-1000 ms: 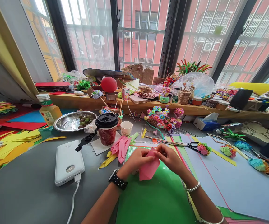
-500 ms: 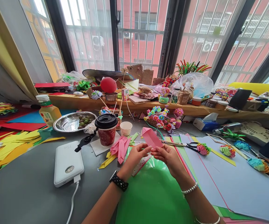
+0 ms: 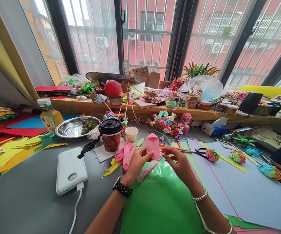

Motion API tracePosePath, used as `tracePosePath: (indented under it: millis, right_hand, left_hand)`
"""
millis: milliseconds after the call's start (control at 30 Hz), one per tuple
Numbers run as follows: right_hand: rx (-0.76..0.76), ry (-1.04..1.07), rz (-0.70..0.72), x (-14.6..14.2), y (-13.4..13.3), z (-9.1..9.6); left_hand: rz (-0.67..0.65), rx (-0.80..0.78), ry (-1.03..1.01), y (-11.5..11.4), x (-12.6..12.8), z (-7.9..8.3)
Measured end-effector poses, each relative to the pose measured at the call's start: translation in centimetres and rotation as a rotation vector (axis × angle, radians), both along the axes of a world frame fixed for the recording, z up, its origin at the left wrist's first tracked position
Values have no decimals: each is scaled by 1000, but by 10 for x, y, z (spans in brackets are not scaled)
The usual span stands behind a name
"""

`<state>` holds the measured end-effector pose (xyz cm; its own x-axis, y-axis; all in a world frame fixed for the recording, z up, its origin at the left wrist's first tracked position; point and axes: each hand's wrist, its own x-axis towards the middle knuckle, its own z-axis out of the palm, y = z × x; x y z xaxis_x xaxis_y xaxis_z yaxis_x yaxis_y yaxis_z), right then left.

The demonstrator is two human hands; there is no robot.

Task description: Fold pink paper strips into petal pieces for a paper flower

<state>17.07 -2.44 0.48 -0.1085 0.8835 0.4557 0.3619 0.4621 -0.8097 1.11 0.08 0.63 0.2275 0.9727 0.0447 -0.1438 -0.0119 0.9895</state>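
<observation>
My left hand (image 3: 138,163) pinches a small pink paper (image 3: 153,146) with its top folded to a point, held upright above the green sheet. My right hand (image 3: 178,161) is just right of the paper, fingers stretched and apart; whether a fingertip touches the paper's edge I cannot tell. Under the hands lies the shiny green sheet (image 3: 164,201), with a patterned ruler (image 3: 147,172) on it near my left hand. Left of that hand sits a pile of folded pink paper strips (image 3: 126,154), with a yellow folded strip (image 3: 112,169) beside it.
A lidded red cup (image 3: 110,138), a paper cup (image 3: 131,134) and a steel bowl (image 3: 69,130) of green fruit stand behind. At left lies a white power bank (image 3: 71,170). Scissors (image 3: 198,152), folded paper flowers (image 3: 237,157) and white sheets (image 3: 247,195) are on the right.
The pink paper has turned upright and now shows a pointed top. My right hand has moved slightly right, off the paper's lower corner, and its fingers have spread. My left hand keeps hold.
</observation>
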Motion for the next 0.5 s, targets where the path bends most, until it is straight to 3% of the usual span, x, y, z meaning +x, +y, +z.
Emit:
tracePosePath:
  millis: [233, 500]
  right_hand:
    - [147, -248, 58, -1, -3, 0]
    - [-53, -83, 52, -1, -3, 4]
  left_hand:
    - [-23, 38, 77, 0, -2, -3]
    - [-50, 139, 122, -7, 0, 1]
